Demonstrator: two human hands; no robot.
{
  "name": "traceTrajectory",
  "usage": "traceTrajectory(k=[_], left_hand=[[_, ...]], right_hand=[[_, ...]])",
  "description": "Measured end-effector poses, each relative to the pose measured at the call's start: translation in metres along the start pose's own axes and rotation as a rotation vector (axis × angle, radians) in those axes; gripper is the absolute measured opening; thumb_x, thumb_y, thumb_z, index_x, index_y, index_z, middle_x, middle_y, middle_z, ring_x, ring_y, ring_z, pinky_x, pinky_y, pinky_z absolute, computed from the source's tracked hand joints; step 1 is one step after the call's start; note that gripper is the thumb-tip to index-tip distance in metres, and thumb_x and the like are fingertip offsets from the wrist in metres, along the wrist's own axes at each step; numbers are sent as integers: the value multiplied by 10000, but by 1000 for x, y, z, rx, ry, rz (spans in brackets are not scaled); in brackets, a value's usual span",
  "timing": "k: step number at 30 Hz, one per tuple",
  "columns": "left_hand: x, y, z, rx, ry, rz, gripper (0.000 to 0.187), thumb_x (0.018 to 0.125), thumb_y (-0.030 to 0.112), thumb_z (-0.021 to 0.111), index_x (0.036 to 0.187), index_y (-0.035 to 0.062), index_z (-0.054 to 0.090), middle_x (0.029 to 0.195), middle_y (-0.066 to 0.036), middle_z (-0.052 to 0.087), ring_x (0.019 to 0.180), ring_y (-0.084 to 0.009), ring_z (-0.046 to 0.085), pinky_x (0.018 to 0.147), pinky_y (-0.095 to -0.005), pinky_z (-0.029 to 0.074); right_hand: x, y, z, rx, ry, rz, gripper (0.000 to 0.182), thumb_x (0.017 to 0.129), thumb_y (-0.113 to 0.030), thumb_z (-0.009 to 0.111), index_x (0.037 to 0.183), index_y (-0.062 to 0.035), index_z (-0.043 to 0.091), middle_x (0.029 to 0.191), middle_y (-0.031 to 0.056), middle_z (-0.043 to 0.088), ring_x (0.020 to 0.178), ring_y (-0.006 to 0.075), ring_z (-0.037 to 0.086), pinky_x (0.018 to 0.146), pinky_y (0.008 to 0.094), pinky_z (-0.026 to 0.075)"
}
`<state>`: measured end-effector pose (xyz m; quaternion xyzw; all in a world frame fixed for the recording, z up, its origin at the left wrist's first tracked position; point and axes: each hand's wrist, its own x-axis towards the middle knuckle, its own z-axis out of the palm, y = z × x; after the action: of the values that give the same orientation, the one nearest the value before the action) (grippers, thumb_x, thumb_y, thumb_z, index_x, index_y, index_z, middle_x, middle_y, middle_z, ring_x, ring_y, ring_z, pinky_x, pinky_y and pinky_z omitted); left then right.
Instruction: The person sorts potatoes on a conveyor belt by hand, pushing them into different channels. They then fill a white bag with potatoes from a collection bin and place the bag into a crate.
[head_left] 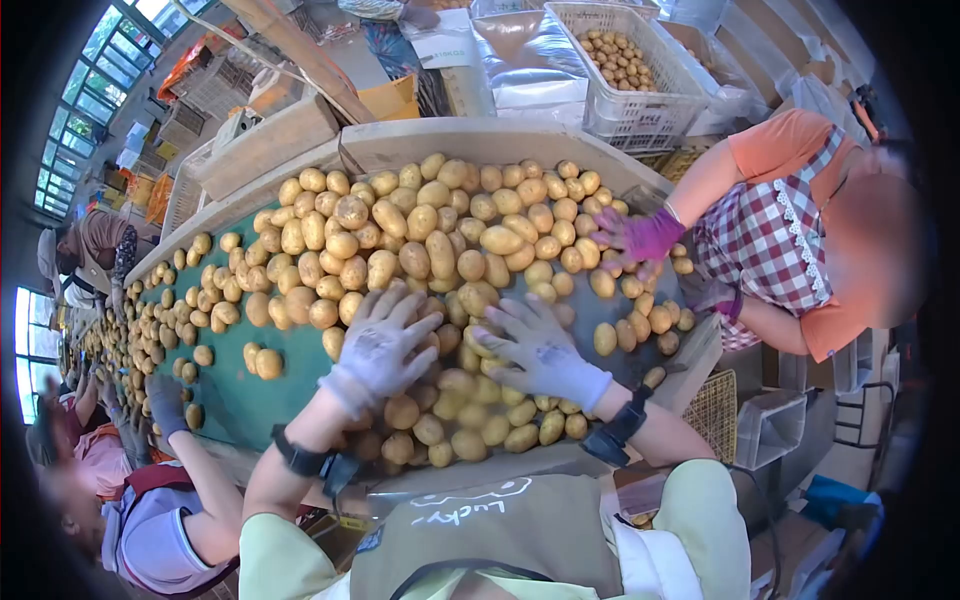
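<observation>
Many potatoes (pixel 440 255) lie heaped across a sorting table with a green belt surface (pixel 235 375). Both my hands wear pale grey gloves and rest palms down on the heap. My left hand (pixel 380 345) lies with its fingers spread over potatoes at the middle of the pile. To its right, my right hand (pixel 545 350) is also spread on potatoes, fingers pointing up and left. Neither hand is closed round a potato. Smaller potatoes lie between my forearms, near the table's front edge. What is beneath my palms is hidden.
On the right, a co-worker in a checked apron (pixel 770 240) reaches in with a pink-gloved hand (pixel 640 237). Other workers stand at the left, one gloved hand (pixel 166 402) near the belt. A white crate (pixel 655 110) of potatoes stands behind the wooden rim (pixel 480 135).
</observation>
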<state>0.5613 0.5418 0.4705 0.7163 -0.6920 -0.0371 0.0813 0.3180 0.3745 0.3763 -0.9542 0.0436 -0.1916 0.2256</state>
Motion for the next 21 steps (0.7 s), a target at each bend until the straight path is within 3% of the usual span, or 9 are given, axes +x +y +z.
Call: traceTrajectory(k=[3, 5, 9, 10, 13, 16, 17, 19, 21], left_hand=[[-2, -12, 13, 47, -93, 89, 453, 907, 392, 705, 1273, 128, 743, 1381, -131, 649, 1364, -396, 532, 1163, -528, 417], [-11, -19, 9, -26, -115, 64, 472, 898, 422, 702, 1256, 117, 746, 1374, -132, 650, 1362, -392, 527, 1171, -531, 401], [5, -10, 14, -52, -137, 79, 451, 876, 419, 726, 1181, 90, 768, 1377, -126, 647, 1287, -382, 571, 1095, -535, 460], [6, -10, 13, -44, -124, 83, 421, 874, 402, 730, 1159, 96, 775, 1370, -137, 646, 1243, -381, 598, 1060, -529, 483], [-9, -13, -5, -77, -146, -9, 402, 876, 408, 726, 1143, 113, 784, 1362, -150, 647, 1225, -383, 611, 1049, -514, 488], [-15, -12, -14, -100, -144, -124, 373, 879, 415, 728, 1104, 126, 798, 1374, -155, 641, 1206, -379, 620, 1025, -497, 495], [-17, -14, -14, -78, -134, -147, 368, 880, 416, 729, 1098, 128, 800, 1378, -153, 639, 1203, -378, 620, 1017, -494, 497], [-10, -13, -7, -98, -122, -154, 362, 883, 421, 720, 1054, 112, 801, 1340, -163, 646, 1182, -378, 623, 997, -500, 500], [0, -12, -4, -103, -213, -196, 363, 890, 426, 706, 984, 87, 796, 1285, -177, 653, 1163, -383, 624, 981, -509, 502]], right_hand=[[12, 49, -21, -332, -234, 348, 464, 871, -365, 736, 1312, -224, 708, 1435, 183, 576, 1367, 426, 485, 1206, 639, 286], [7, 82, -22, -560, -46, 424, 471, 886, -358, 713, 1344, -251, 683, 1471, 177, 545, 1370, 414, 478, 1212, 636, 271], [61, 65, 8, -15, 48, 578, 612, 940, -518, 694, 1489, -268, 592, 1657, 233, 354, 1547, 533, 232, 1239, 686, 155], [74, 29, -2, -102, -162, 624, 709, 946, -593, 675, 1552, -255, 529, 1691, 238, 302, 1579, 533, 152, 1247, 693, 98], [25, 35, 11, 116, -184, 229, 624, 921, -592, 687, 1446, -258, 655, 1626, 197, 426, 1521, 462, 334, 1244, 674, 128], [7, 53, -30, 94, -368, 419, 504, 916, -522, 716, 1345, -259, 726, 1464, 166, 594, 1368, 387, 516, 1186, 634, 269], [-1, 69, -35, -207, -273, 170, 411, 912, -401, 735, 1275, -207, 743, 1231, 121, 717, 1217, 331, 606, 1118, 574, 344], [19, 84, -43, -253, 29, 433, 330, 904, -273, 724, 1204, -137, 742, 1114, 114, 745, 1112, 339, 654, 1057, 534, 424], [65, 83, -39, -117, 145, 285, 291, 903, -230, 674, 1164, -112, 722, 1081, 119, 742, 1063, 366, 665, 1013, 523, 451]])
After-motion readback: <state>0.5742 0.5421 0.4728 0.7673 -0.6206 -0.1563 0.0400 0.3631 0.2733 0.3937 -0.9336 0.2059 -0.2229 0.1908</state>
